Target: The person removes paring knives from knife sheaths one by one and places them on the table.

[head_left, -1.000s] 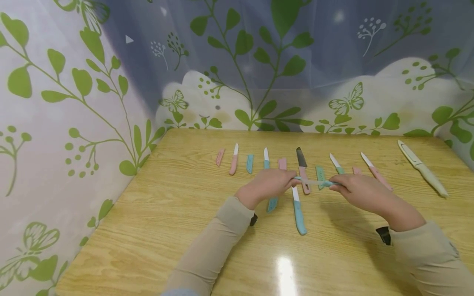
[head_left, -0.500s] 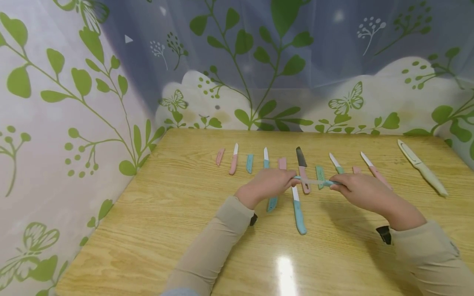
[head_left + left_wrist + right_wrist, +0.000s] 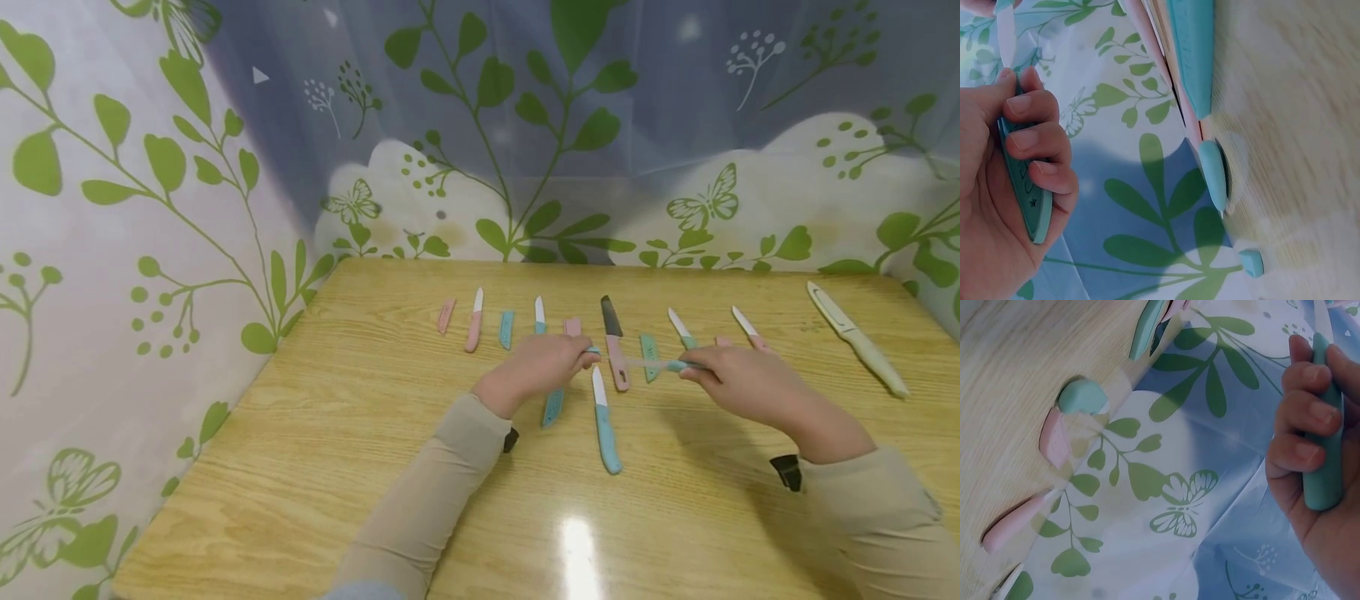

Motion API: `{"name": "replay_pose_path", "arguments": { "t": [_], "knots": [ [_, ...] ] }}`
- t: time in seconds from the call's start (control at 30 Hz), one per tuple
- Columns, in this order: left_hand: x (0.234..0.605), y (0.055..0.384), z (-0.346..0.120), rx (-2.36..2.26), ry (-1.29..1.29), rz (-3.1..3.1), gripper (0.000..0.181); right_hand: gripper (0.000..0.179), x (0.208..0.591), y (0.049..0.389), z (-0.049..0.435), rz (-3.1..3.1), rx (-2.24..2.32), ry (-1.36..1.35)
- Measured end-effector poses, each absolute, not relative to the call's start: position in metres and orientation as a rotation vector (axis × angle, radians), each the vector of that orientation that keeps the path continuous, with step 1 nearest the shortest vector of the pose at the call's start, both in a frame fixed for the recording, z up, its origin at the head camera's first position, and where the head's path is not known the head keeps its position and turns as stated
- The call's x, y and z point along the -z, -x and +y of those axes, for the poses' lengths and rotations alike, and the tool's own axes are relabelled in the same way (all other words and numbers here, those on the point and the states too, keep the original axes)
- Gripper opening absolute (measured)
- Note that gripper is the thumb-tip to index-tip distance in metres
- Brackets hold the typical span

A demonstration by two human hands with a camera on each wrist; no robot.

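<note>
My left hand (image 3: 543, 365) grips a blue-green knife sheath (image 3: 1029, 194), fingers wrapped along its length. Opposite it, my right hand (image 3: 750, 383) holds a paring knife by its blue-green handle (image 3: 1324, 456). The pale blade (image 3: 1007, 34) spans the space between the hands, its tip right at the sheath's mouth by my left thumb. Both are held above the table. Below them lie a blue-handled knife (image 3: 608, 437), a blue sheath (image 3: 553, 408) partly under my left hand, a dark-bladed knife with a pink handle (image 3: 613, 346) and a green sheath (image 3: 648, 358).
Farther left lie a pink sheath (image 3: 446, 317), a pink-handled knife (image 3: 473, 329) and a blue sheath (image 3: 506, 329). Past my right hand are a green-handled knife (image 3: 679, 325) and a large cream knife (image 3: 858, 342). A leaf-patterned curtain (image 3: 525, 167) borders the table.
My hands have moved slightly apart, the left one leftward with the sheath and the right one rightward with the knife. The gap between sheath and handle is wider.
</note>
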State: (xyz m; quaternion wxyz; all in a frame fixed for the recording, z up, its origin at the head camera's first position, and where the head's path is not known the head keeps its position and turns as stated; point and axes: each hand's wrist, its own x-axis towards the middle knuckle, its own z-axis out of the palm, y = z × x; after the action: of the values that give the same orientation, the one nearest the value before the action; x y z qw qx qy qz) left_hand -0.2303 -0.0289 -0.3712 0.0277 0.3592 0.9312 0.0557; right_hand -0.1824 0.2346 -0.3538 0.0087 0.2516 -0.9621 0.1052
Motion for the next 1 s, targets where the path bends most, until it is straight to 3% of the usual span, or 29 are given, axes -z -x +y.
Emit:
{"name": "replay_pose_path", "arguments": {
  "t": [0.5, 0.67, 1.0],
  "knots": [
    [0.374, 0.234, -0.026, -0.433, -0.939, 2.685, 0.047, 0.034, 0.352, 0.185, 0.245, -3.106, -0.504, -0.621],
    [0.375, 0.231, -0.013, -0.378, -0.960, 2.666, 0.041, 0.028, 0.359, 0.182, 0.245, -3.165, -0.530, -0.531],
    [0.365, 0.219, 0.014, -0.108, -0.893, 2.769, 0.026, 0.035, 0.366, 0.175, 0.240, -3.246, -0.414, -0.329]
  ]
}}
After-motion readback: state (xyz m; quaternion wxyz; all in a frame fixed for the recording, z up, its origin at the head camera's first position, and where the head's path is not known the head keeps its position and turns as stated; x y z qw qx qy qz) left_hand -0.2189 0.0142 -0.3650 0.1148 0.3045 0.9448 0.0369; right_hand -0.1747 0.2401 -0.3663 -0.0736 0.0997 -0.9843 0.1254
